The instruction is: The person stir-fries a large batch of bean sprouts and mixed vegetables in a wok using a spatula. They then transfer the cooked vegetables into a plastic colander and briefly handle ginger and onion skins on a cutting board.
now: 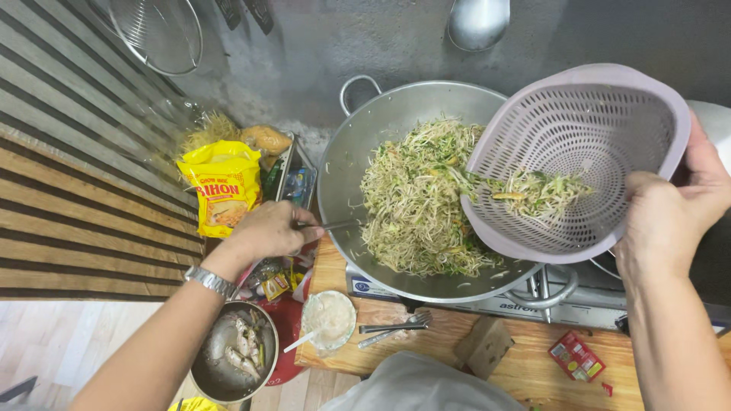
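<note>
Head view looks down on a wooden bench [525, 365] where a wide steel wok [358, 160] sits on a portable stove [502, 304] near the back edge. Right hand [670, 221] is closed around the rim of a pale lilac colander [579, 152], tipped steeply toward the wok, a last clump of bean sprouts and greens [533, 190] clinging to its perforated wall. Left hand [270, 228] is closed around the handle of a metal utensil [331, 225] whose tip reaches into the heap of noodles and sprouts [415, 198] filling the wok.

By my reading, the step in hand is emptying the colander; clearing that clump would call for more tilt or a scrape from the utensil.

Along the left edge lie a yellow noodle packet [222, 186], a small cup with a spoon [329, 316] and a fork [396, 326]; below it stands a steel pot of chicken pieces [232, 350].
</note>
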